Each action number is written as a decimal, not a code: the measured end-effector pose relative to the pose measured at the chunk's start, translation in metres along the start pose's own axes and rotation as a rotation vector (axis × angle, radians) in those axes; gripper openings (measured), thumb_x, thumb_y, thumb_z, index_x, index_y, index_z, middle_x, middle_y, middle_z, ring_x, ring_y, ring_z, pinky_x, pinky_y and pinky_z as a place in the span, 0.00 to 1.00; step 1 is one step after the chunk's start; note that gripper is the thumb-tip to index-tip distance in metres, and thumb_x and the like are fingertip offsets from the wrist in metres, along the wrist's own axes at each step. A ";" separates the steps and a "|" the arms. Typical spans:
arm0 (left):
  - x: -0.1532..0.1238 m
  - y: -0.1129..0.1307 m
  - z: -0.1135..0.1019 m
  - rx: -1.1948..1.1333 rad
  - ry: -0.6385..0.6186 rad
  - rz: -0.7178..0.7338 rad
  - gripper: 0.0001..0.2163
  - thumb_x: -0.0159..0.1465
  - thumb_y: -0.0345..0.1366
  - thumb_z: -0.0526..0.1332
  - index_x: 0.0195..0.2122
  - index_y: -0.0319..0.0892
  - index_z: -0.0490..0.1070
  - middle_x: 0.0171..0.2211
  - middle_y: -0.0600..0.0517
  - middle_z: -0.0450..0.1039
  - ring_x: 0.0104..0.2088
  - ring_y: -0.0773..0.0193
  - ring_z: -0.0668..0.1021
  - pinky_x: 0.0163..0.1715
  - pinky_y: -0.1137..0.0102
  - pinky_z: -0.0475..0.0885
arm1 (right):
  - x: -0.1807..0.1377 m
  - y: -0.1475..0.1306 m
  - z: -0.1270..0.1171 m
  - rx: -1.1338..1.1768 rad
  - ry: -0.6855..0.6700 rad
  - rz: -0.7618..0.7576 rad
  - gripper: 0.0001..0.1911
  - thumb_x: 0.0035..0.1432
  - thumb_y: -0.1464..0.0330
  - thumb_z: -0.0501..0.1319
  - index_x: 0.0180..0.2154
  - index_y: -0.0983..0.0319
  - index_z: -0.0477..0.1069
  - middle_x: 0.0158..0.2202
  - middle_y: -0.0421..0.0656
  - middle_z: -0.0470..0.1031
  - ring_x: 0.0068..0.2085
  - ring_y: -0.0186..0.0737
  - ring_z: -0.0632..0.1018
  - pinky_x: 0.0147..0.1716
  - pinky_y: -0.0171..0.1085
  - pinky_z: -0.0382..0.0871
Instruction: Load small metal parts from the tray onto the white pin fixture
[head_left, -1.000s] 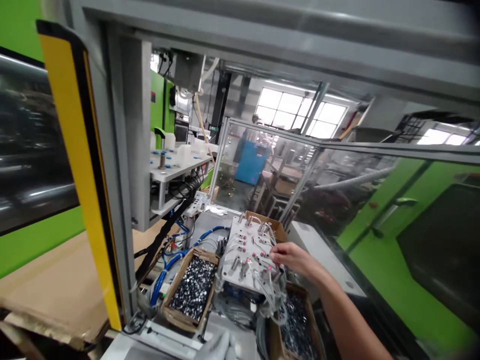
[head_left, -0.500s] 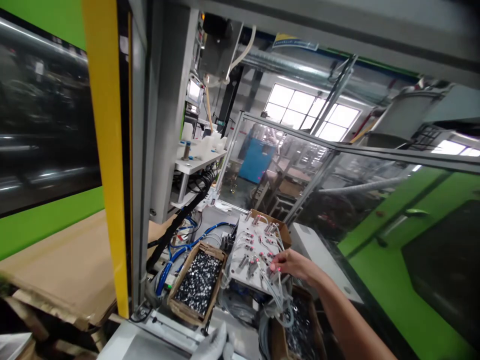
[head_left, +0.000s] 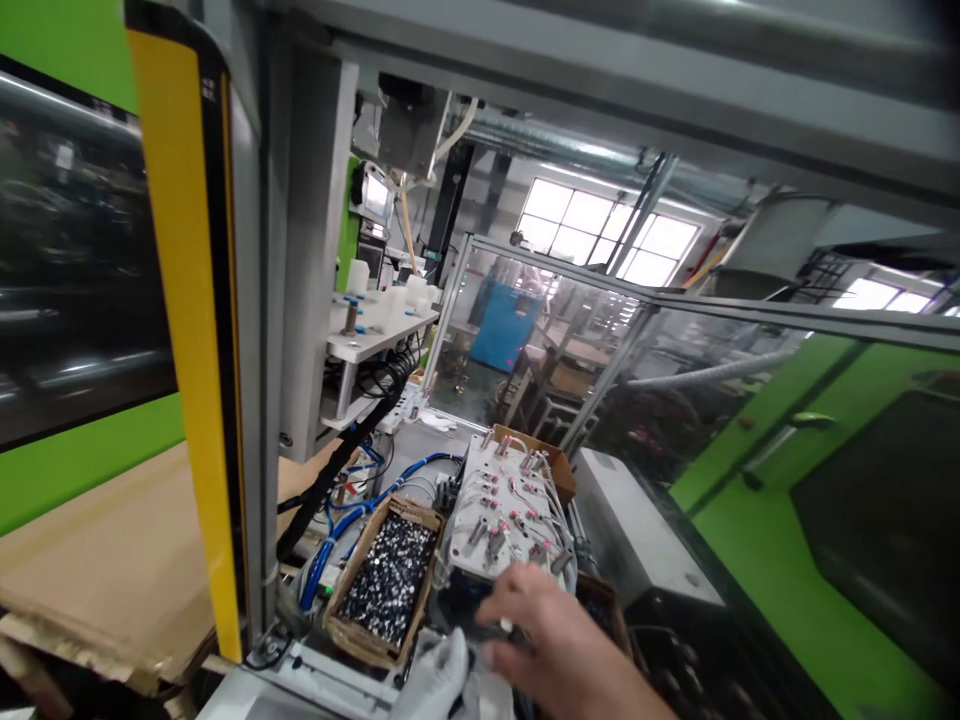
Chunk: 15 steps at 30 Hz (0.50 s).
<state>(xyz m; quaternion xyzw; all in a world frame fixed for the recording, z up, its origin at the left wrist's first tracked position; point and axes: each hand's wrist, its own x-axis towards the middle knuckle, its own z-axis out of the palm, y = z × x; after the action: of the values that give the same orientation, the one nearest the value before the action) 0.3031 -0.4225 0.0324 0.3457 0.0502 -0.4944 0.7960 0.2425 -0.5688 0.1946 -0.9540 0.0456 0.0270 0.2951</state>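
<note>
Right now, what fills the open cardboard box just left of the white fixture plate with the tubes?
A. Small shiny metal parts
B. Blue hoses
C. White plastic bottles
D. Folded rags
A. The cardboard box left of the white fixture plate is heaped with small glinting metal parts; the blue hoses run outside it, and the right hand is in front of the plate.

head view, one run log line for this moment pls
right hand: bare, blurred, near edge of white fixture plate | left hand: white glove, low | cardboard tray of small metal parts: left of plate
</note>
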 end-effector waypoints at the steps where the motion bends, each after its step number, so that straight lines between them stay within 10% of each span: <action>1: 0.001 -0.001 0.001 -0.019 0.009 -0.003 0.09 0.61 0.41 0.67 0.31 0.41 0.73 0.24 0.50 0.73 0.23 0.68 0.73 0.18 0.77 0.67 | -0.003 -0.006 0.012 -0.009 -0.041 0.007 0.11 0.55 0.67 0.64 0.41 0.55 0.79 0.44 0.45 0.74 0.48 0.45 0.72 0.47 0.39 0.64; 7: 0.023 -0.001 0.004 -0.117 0.085 -0.040 0.06 0.69 0.36 0.56 0.42 0.42 0.71 0.27 0.51 0.72 0.24 0.67 0.74 0.19 0.75 0.70 | 0.004 0.007 0.031 -0.085 -0.008 -0.032 0.07 0.56 0.69 0.64 0.35 0.55 0.81 0.40 0.43 0.76 0.45 0.44 0.72 0.46 0.40 0.61; 15: 0.011 -0.012 0.002 -0.102 0.078 -0.186 0.12 0.62 0.41 0.65 0.27 0.38 0.71 0.17 0.52 0.64 0.17 0.69 0.69 0.17 0.77 0.62 | 0.042 0.046 -0.049 -0.066 0.147 0.056 0.10 0.55 0.71 0.56 0.29 0.64 0.76 0.33 0.44 0.76 0.36 0.39 0.74 0.38 0.35 0.63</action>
<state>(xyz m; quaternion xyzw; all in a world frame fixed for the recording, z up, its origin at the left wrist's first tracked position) 0.2984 -0.4353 0.0232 0.3174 0.1380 -0.5492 0.7607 0.2809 -0.6370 0.2063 -0.9610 0.0928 -0.0332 0.2583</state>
